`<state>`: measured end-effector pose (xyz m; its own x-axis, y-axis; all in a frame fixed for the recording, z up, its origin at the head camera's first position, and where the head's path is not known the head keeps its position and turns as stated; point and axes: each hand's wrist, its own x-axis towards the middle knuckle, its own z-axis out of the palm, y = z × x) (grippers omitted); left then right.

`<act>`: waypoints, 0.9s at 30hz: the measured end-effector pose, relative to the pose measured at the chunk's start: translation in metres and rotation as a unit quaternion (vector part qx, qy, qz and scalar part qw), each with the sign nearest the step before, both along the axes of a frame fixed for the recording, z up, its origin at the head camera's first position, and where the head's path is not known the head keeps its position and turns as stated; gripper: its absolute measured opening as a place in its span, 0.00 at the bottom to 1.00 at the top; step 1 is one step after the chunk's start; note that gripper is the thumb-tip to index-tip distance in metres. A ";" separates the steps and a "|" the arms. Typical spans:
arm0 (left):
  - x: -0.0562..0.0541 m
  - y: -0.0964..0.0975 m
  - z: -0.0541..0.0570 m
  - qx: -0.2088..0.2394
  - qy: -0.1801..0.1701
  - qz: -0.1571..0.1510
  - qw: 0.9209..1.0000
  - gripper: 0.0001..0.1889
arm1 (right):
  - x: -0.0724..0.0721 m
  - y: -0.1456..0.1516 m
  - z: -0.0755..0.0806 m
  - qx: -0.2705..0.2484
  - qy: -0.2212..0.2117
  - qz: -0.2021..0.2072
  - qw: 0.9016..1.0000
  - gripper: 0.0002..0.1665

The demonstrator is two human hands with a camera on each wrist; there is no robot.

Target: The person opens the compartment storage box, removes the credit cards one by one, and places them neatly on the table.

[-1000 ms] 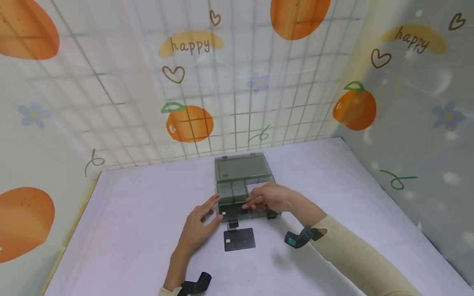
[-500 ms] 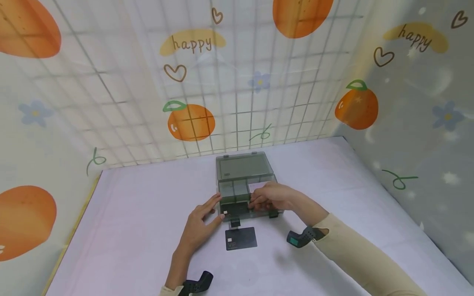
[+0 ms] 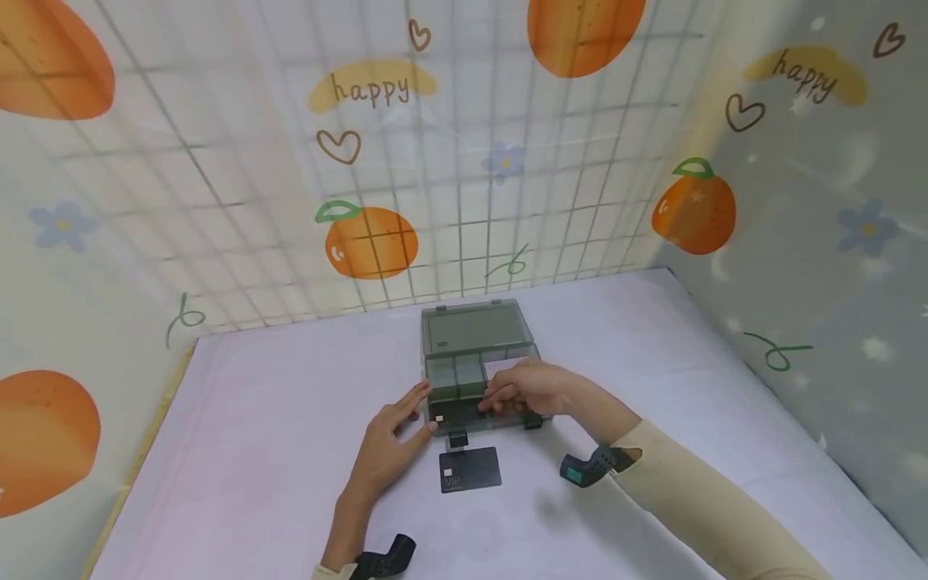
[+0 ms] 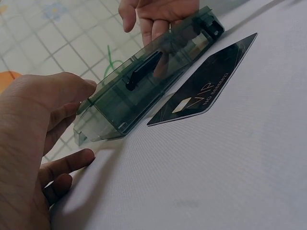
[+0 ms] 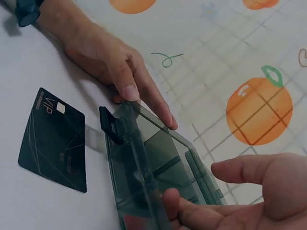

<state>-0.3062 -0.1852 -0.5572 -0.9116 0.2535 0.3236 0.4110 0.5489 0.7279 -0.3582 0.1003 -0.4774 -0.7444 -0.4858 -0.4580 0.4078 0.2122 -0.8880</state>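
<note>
A translucent green divided box (image 3: 441, 374) lies on the table with its lid (image 3: 474, 329) folded back. My left hand (image 3: 391, 447) touches the box's left side, thumb at the front corner and fingers farther back. My right hand (image 3: 532, 387) has its fingertips inside the front of the box, at the right end of a black card (image 3: 453, 412) lying in the front-left section. In the right wrist view its thumb stands apart from the fingers. A second black card (image 3: 470, 469), marked VIP, lies flat on the table before the box.
A pale card (image 3: 502, 367) shows in the back-right section, partly behind the right hand. Something reddish (image 5: 136, 221) sits at the front right. Two dark latches, the left one (image 3: 457, 439) hanging open, project from the front edge. A printed curtain (image 3: 464, 177) stands behind the table.
My right fingertips shifted slightly right along the card in the box, then back left onto its right end. The left hand, box and VIP card stay in place.
</note>
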 end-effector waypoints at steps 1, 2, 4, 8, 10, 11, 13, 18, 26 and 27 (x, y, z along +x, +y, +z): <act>0.000 0.000 0.000 0.001 -0.003 -0.001 1.000 0.30 | 0.000 0.000 0.000 0.009 0.003 -0.002 1.000 0.22; 0.000 0.001 0.000 -0.001 -0.004 -0.001 1.000 0.31 | 0.001 0.000 0.001 0.020 0.008 -0.003 1.000 0.22; 0.001 0.002 0.000 -0.002 -0.004 -0.002 1.000 0.31 | 0.001 0.001 0.003 0.037 0.019 -0.005 0.999 0.22; 0.002 0.001 0.002 0.001 -0.001 -0.001 1.000 0.30 | 0.001 0.003 0.004 0.036 0.018 0.002 0.999 0.22; 0.002 0.000 0.002 0.002 -0.002 -0.002 1.000 0.29 | 0.000 0.003 0.004 0.027 0.011 0.005 1.000 0.22; 0.002 0.000 0.003 0.001 -0.003 -0.001 1.000 0.29 | 0.000 0.003 0.004 0.022 0.005 0.005 1.000 0.22; 0.001 -0.001 0.002 -0.001 -0.004 -0.001 1.000 0.29 | -0.001 0.003 0.004 0.015 0.002 0.005 1.000 0.22; 0.001 0.001 0.002 -0.002 -0.006 0.003 1.000 0.30 | -0.002 0.003 0.002 0.006 -0.012 -0.002 1.000 0.23; 0.000 0.000 0.001 -0.002 0.000 0.002 1.000 0.30 | -0.003 0.005 0.001 -0.018 -0.029 -0.004 0.999 0.24; 0.000 0.000 0.001 -0.002 0.001 0.002 1.000 0.30 | -0.003 0.006 0.001 -0.021 -0.032 -0.006 0.999 0.24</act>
<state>-0.3064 -0.1852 -0.5559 -0.9121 0.2508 0.3242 0.4099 0.5541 0.7245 -0.3610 0.1065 -0.4766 -0.7198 -0.4975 -0.4840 0.4665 0.1696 -0.8681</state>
